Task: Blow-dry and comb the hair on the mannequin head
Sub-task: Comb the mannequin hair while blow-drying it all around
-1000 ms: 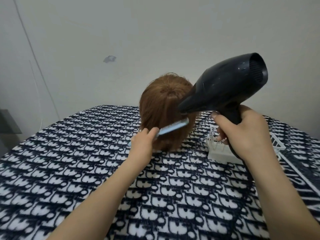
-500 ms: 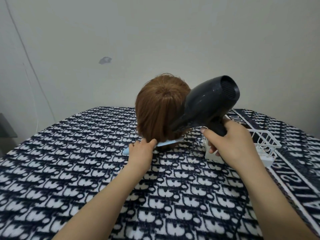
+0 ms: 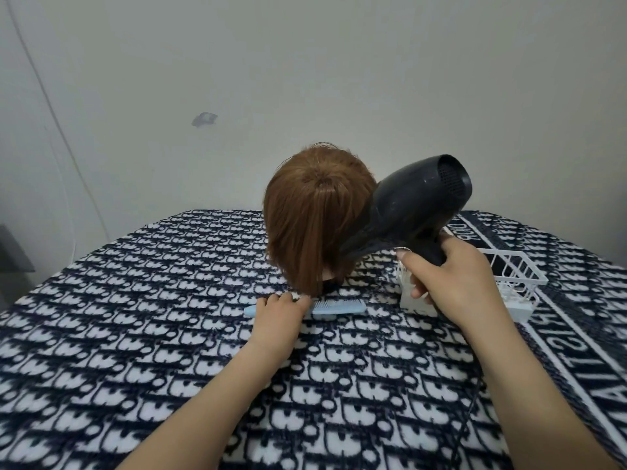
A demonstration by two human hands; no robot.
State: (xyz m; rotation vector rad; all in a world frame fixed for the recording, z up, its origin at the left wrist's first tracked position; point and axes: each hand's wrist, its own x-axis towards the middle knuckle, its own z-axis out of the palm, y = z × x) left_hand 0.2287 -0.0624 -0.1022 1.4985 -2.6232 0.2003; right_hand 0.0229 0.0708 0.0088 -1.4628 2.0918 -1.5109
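A mannequin head (image 3: 312,215) with short reddish-brown hair stands on the patterned blanket, its back toward me. My left hand (image 3: 280,313) grips a light blue comb (image 3: 339,307) just below the hair ends, down at the blanket; the comb's teeth point up. My right hand (image 3: 448,279) grips the handle of a black hair dryer (image 3: 410,212), whose nozzle points left and down at the right side of the hair, close to it.
A white wire basket (image 3: 515,276) sits on the blanket behind my right hand. The dryer's black cord (image 3: 470,412) trails down under my right forearm. A navy and white patterned blanket (image 3: 135,334) covers the surface. A pale wall rises behind.
The comb has travelled down through the hair to below its ends. The dryer has dropped lower and tilted, its nozzle following the comb down the right side of the head.
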